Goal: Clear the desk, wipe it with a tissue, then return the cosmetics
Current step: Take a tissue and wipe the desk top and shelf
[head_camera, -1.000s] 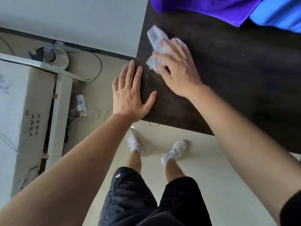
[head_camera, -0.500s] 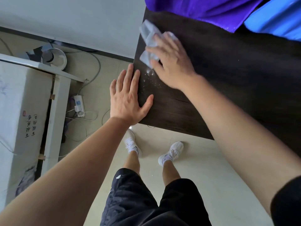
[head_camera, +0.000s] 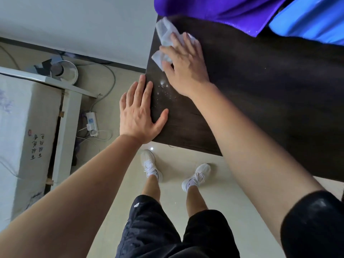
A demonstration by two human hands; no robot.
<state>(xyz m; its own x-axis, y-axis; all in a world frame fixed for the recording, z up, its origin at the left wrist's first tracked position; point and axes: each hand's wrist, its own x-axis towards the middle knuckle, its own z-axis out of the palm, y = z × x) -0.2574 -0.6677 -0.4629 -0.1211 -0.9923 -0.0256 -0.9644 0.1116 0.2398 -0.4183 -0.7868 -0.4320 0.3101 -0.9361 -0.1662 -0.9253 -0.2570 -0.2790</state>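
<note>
Apparently, tissue [head_camera: 164,37] lengthwise along desk [head_camera: 260,94] edge.

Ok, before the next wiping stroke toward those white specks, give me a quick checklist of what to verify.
1. Tissue pressed under the right hand on the desk: ok.
2. Left hand flat on the desk's near corner, holding nothing: ok.
3. White specks between the hands wiped away: not ok, they show on the surface.
4. Desk cleared: not ok, a purple cloth and a blue cloth lie at the far edge.
5. Cosmetics ready to return: cannot tell, none in view.
</note>
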